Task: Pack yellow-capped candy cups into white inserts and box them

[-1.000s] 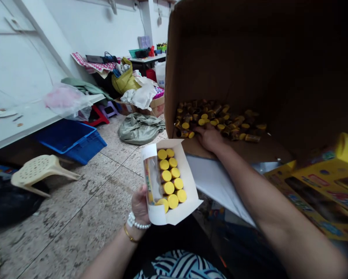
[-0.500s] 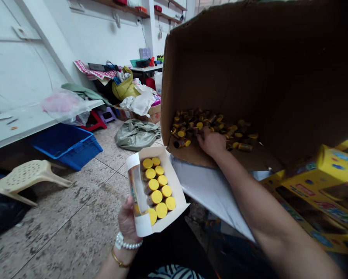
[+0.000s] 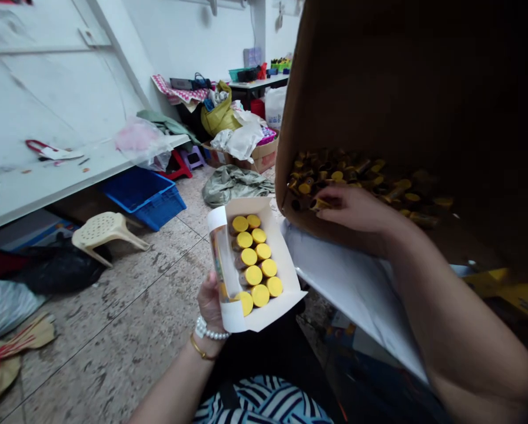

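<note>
My left hand [image 3: 211, 301] grips an open white display box [image 3: 285, 277] with a clear window by its left side. Several small tubes with yellow caps [image 3: 248, 257] stand upright inside it in rows. My right hand [image 3: 356, 209] reaches into the mouth of a large cardboard carton [image 3: 288, 147] lying on its side. Its fingers are closed on a small yellow-capped tube [image 3: 320, 204] near the carton's lower edge. Behind that hand lies a heap of loose tubes [image 3: 334, 165], partly hidden by it and in shadow.
A white table [image 3: 334, 282] supports the carton. Yellow printed boxes [image 3: 520, 300] are at the right. To the left are a cream plastic stool [image 3: 100, 229], a blue crate [image 3: 158, 203] and a long white bench [image 3: 69, 176]. A grey-green sack [image 3: 232, 185] lies on the floor.
The view has turned left, shifting the scene rightward. My right hand has drawn back from the heap toward the carton's front edge and now shows a tube in its fingers. My left hand still holds the box.
</note>
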Tool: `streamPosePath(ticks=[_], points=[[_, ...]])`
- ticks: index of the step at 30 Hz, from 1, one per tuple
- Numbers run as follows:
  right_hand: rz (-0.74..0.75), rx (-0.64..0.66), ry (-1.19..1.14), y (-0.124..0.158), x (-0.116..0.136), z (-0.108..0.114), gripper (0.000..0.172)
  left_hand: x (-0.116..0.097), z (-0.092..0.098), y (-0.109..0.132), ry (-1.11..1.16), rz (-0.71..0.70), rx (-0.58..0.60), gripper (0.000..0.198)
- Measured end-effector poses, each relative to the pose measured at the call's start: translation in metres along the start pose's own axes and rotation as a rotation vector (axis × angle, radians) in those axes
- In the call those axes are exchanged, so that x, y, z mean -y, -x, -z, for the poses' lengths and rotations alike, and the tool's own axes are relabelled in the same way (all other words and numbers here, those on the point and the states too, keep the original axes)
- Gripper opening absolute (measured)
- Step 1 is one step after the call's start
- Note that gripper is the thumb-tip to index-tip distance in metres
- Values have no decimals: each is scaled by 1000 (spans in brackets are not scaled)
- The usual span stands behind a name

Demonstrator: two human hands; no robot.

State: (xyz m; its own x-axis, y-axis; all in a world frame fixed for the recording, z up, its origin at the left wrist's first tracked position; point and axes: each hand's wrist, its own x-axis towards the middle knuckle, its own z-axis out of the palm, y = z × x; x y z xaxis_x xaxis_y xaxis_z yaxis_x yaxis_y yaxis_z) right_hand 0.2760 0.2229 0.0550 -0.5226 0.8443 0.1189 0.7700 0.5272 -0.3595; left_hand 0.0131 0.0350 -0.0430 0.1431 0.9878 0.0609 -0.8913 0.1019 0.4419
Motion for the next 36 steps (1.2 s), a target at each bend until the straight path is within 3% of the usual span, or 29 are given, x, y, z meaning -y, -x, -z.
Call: streamPosePath(ticks=[2, 5, 9, 13, 19, 25, 27, 29, 31, 33, 36], points=[[181, -13, -284, 12, 33, 7, 36, -2, 2, 3, -10, -49, -40, 66], [311, 49, -498, 29, 86, 8, 39, -3, 5, 8, -25, -92, -77, 59], [397, 52, -468, 46, 137, -16, 24, -4, 7, 16, -6, -94, -44, 42], [585, 21, -316, 48, 150, -48, 17, -5, 14, 20, 41, -64, 95, 31], [611, -126, -476, 41, 142, -59, 27, -5, 14, 16, 63, -3, 184, 35], [647, 53, -303, 37, 143, -58, 26, -4, 9, 12, 96, 54, 253, 34], [605, -13, -342, 28, 126, -50, 26, -2, 11, 10, 98, 72, 236, 37], [413, -154, -276, 14, 95, -41, 24, -1, 14, 7, 108, 79, 225, 41], [178, -224, -44, -2, 58, -38, 27, 1, 17, 3, 119, 68, 221, 43], [72, -169, 163, -15, 25, -42, 39, 3, 18, -2, 115, 52, 204, 43], [106, -89, 279, -26, -5, -56, 42, 5, 17, -7, 99, 41, 156, 45]])
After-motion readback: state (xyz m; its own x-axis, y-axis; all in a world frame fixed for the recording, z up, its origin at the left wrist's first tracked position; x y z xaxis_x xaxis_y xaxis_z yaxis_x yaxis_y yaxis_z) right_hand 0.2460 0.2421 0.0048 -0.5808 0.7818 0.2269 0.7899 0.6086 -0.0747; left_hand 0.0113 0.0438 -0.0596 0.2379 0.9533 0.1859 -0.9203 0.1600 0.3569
